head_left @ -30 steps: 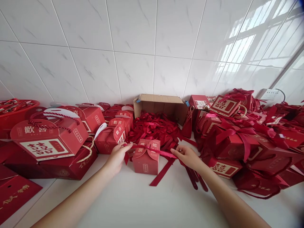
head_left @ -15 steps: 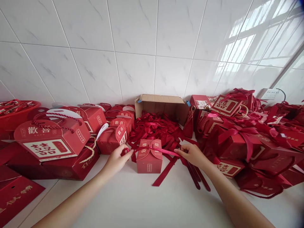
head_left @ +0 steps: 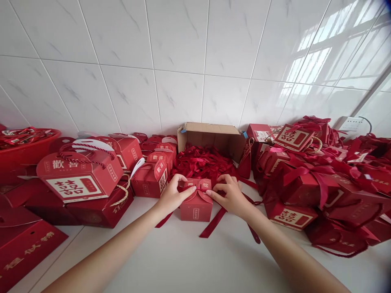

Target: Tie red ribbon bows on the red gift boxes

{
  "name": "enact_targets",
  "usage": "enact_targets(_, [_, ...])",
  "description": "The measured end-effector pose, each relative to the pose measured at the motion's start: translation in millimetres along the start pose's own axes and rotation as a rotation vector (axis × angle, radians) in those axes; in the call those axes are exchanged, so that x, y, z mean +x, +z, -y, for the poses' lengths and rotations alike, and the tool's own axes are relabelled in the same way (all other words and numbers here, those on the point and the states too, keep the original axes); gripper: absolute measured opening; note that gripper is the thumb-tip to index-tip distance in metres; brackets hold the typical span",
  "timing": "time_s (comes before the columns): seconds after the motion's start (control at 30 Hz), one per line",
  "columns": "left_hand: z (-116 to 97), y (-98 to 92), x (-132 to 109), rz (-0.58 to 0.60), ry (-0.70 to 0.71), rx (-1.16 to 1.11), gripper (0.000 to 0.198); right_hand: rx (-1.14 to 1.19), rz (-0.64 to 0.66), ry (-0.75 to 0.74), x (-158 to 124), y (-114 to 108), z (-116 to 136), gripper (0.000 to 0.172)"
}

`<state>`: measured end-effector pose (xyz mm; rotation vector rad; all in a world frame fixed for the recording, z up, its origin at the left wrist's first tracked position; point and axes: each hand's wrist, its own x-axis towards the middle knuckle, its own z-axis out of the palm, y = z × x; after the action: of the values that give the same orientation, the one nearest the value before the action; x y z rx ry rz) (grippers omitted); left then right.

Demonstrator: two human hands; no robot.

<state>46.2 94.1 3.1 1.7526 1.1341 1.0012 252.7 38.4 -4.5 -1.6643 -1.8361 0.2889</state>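
Note:
A small red gift box with pale lettering stands upright on the white table in front of me. A dark red ribbon crosses its top, and one ribbon end hangs down at the box's left. My left hand is closed at the top left of the box, thumb on the ribbon. From the right, my right hand pinches the ribbon near the middle of the top. Both hands partly cover the box's top. Just behind it lies a heap of loose red ribbons.
An open cardboard carton lies behind the ribbon heap, against the tiled wall. Larger red boxes are stacked on the left beside a red basin. Boxes with bows are piled on the right. A power strip sits at the back right.
Both hands have moved inward from either side to the top of the small box. The ribbon, stretched out before, is now gathered at the middle. The view has shifted slightly.

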Motion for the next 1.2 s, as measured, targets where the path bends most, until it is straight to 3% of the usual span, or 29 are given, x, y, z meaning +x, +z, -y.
enact_targets(0.23, [0, -0.1, -18, 0.052, 0.002, 0.077, 0.031, -0.106, -0.108, 0.095, -12, -20, 2, 0.028])
enact_targets(0.43, [-15, 3.5, -37, 0.099, -0.041, 0.079, 0.029, -0.183, 0.101, 0.09, -21, -47, 4, 0.021])
enact_targets(0.53, [-17, 5.9, -44, 0.108, -0.035, 0.128, 0.027, 0.044, 0.243, 0.017, -24, -62, 6, 0.025])
enact_targets(0.63, [-14, 7.3, -47, 0.1, 0.003, 0.193, 0.024, 0.55, 0.476, 0.068, -23, -69, 0, 0.031])
enact_targets(0.73, [-12, 7.7, -47, 0.078, 0.053, 0.231, 0.02, 1.011, 0.525, 0.105, -20, -63, -8, 0.032])
enact_targets(0.8, [-14, 8.2, -47, 0.045, 0.126, 0.24, 0.016, 1.184, 0.513, 0.104, -20, -54, -10, 0.025])
enact_targets(0.87, [-21, 10.5, -46, 0.017, 0.238, 0.243, 0.015, 1.248, 0.482, 0.11, -21, -45, -6, 0.017])
enact_targets(1.0, [-37, 21.6, -39, -0.019, 0.441, 0.313, 0.026, 1.228, 0.431, 0.053, -24, -36, 10, 0.018])
enact_targets(1.2, [-38, 28.0, -22, -0.218, 0.46, 0.304, 0.019, 1.144, 0.356, 0.027, -23, -28, 17, 0.025])
